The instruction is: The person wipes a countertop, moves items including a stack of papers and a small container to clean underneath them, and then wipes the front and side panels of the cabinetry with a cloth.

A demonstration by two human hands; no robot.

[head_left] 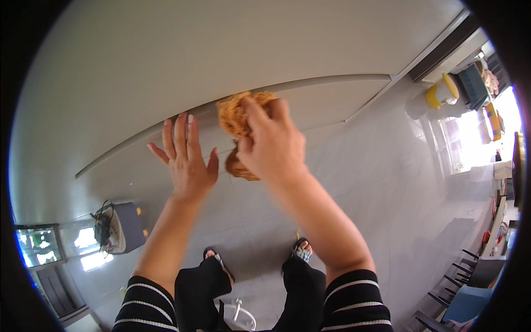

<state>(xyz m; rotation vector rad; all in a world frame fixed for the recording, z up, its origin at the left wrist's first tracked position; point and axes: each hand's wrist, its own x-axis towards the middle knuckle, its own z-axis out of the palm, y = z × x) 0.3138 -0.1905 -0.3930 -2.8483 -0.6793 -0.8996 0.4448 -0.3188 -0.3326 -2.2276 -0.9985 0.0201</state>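
Observation:
My right hand [272, 141] is closed around an orange-brown cloth [237, 116], bunched up and pressed against the lower part of a pale wall [182, 66]. A darker fold of the cloth hangs below my fingers. My left hand [185, 160] is held flat beside it, fingers apart and pointing up, palm toward the wall near the skirting ledge [310, 84]; whether it touches the wall I cannot tell. Both forearms come up from the lower edge in black-and-white striped sleeves.
My feet in sandals [301, 250] stand on a glossy grey tiled floor [387, 182]. A grey boxy appliance with cables [123, 227] sits at the left. A yellow-lidded container [441, 91] stands at the upper right, chairs [470, 276] at the lower right.

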